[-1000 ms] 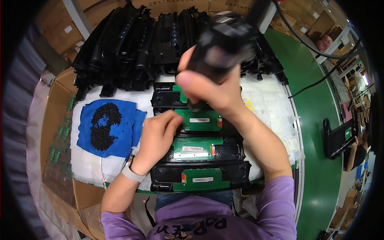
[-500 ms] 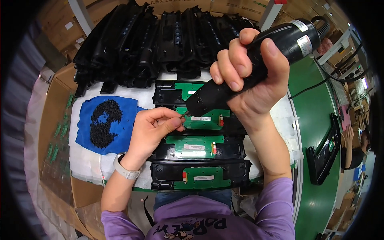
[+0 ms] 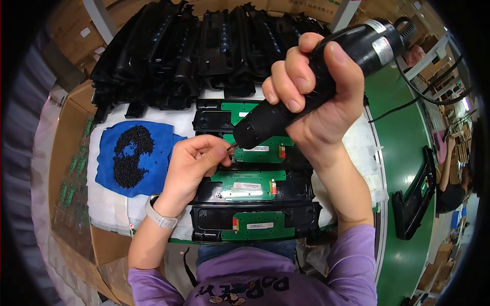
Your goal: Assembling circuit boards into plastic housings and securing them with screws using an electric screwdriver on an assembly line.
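A black electric screwdriver (image 3: 370, 48) is wrapped in my right hand (image 3: 324, 94), tilted with its nose down to the left. Its thin bit (image 3: 233, 146) ends at the fingertips of my left hand (image 3: 191, 160), which are pinched together. Whatever sits between those fingertips is too small to make out. Both hands are over a green circuit board (image 3: 273, 153) lying in a black plastic housing (image 3: 301, 158). Nearer to me, two more housings hold a circuit board (image 3: 237, 179) and another circuit board (image 3: 278, 229). A further board (image 3: 229, 115) lies beyond the screwdriver's nose.
Small black screws (image 3: 127, 173) are spread on a blue cloth (image 3: 107, 166) at the left. Black housings (image 3: 184, 56) are stacked at the back. On the green surface (image 3: 395, 204) at right lies another black housing (image 3: 416, 199). The screwdriver's cable (image 3: 400, 109) trails right; a co-worker is beyond.
My right hand and the screwdriver have shifted slightly left. My left hand stays pinched at the bit, almost in place. At the far right the co-worker's arm has risen.
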The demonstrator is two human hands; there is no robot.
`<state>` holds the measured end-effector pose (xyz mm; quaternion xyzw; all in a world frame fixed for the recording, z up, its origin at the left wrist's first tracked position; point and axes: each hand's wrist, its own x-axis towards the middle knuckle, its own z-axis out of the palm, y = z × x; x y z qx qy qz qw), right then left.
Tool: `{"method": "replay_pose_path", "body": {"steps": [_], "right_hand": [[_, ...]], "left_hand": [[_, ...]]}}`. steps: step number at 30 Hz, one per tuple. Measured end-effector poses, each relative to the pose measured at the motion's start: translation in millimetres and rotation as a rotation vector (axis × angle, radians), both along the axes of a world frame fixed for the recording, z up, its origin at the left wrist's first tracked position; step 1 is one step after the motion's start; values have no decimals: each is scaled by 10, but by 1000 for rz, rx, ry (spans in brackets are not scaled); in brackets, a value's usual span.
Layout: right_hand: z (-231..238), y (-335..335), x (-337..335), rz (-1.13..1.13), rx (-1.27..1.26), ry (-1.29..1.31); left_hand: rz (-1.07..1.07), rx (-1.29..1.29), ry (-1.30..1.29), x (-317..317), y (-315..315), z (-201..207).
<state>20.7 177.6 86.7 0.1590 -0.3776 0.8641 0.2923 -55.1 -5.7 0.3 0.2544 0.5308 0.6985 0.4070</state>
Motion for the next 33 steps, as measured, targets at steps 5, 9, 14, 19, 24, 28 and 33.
{"method": "replay_pose_path", "body": {"steps": [5,9,14,19,24,28,33], "right_hand": [[-92,42,-53,-128,397,-190],[-154,6,-94,-175,552,-235],[-221,6,-120,-149,604,-262],[-238,-48,-127,-151,532,-249],[-262,-35,-141,-131,537,-262],[-275,-66,-157,-161,702,-240],[-305,-55,-177,-190,656,-244]], "left_hand": [[294,218,-357,-191,1,-60],[415,214,-410,-283,-44,-91],[334,195,-304,-204,-33,-69],[127,149,-287,-225,-66,-123],[164,-5,-204,-113,14,-40],[156,14,-186,-116,9,-56],[123,-40,-102,-57,8,29]]}}
